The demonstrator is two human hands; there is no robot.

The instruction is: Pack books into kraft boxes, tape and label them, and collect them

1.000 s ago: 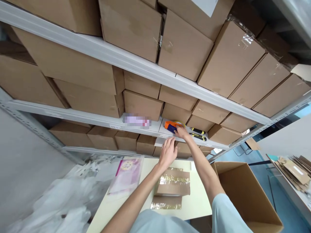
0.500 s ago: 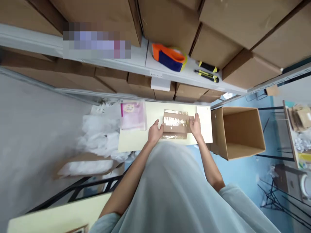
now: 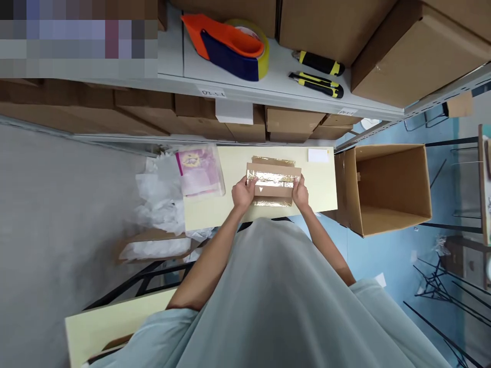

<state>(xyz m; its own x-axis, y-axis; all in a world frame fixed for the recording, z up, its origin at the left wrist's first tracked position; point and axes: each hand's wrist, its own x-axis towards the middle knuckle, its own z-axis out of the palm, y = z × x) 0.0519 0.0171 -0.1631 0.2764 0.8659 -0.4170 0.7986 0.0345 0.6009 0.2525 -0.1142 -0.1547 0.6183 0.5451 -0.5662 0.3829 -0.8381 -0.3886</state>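
Fingers of your left hand [image 3: 243,194] and your right hand [image 3: 300,194] pinch opposite ends of a taped brown box [image 3: 274,186], thumbs on top! You have it over the middle of the surface [image 3: 320,191], and shiny-taped cardboard [image 3: 273,202] peeks out past its far and near edges. To your left, a pink-printed plastic packet [image 3: 200,174]; to your right, a big open carton [image 3: 393,186]; up on the shelf [image 3: 276,71], an orange-and-blue tape dispenser [image 3: 230,53]!
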